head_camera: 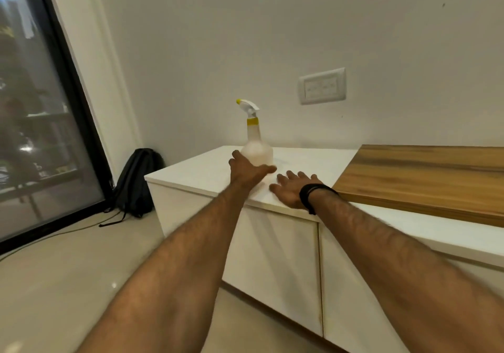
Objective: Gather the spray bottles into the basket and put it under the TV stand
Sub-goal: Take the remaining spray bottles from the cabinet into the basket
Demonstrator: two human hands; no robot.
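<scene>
A translucent white spray bottle (255, 140) with a yellow collar and yellow nozzle tip stands upright near the left end of the white TV stand (196, 174). My left hand (246, 171) reaches its rounded base, thumb on the left side and fingers curling under the right; the grip looks partial. My right hand (293, 190) lies flat on the stand's top, fingers spread, just right of the bottle, with a black band on the wrist. No basket is in view.
A wooden board (425, 178) covers the stand's top to the right. A black backpack (136, 181) leans in the corner by a dark glass door (41, 107), with a cable on the floor. A wall socket (322, 86) sits above the stand.
</scene>
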